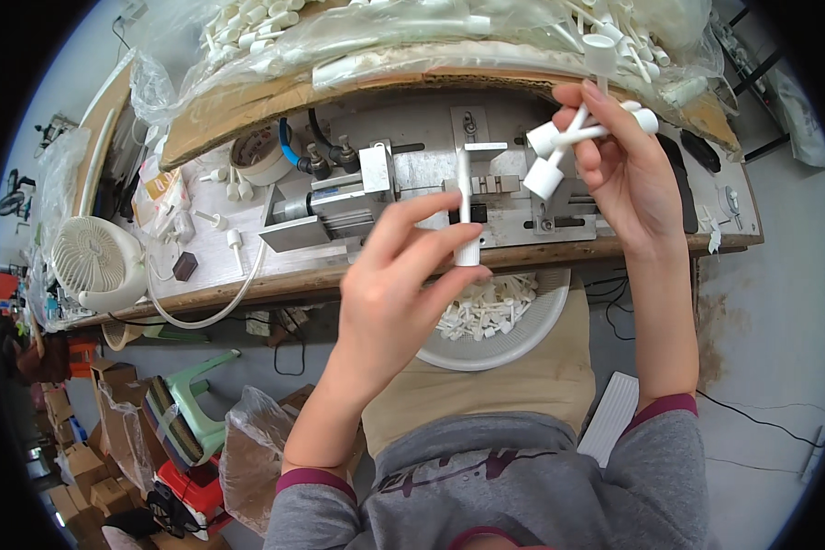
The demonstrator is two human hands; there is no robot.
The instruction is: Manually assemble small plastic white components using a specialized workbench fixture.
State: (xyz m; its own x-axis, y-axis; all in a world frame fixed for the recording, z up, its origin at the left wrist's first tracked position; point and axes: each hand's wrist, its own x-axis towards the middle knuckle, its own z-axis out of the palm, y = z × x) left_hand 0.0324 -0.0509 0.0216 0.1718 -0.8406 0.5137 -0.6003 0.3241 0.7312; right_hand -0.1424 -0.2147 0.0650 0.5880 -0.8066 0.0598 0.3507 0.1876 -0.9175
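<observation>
My left hand [396, 280] pinches one white plastic stick with a cylindrical cap [467, 220], held upright in front of the metal press fixture [431, 188] on the bench. My right hand [619, 165] is raised to the right and grips a bunch of several identical white capped sticks [573, 137]. A white round bowl [500, 321] on my lap holds many more of these pieces.
A clear plastic bag of white sticks [412, 32] lies on cardboard along the bench's far side. A small white fan [96, 261], a tape roll [258, 158] and loose white pieces sit at the left. A green stool [188, 403] and boxes stand on the floor.
</observation>
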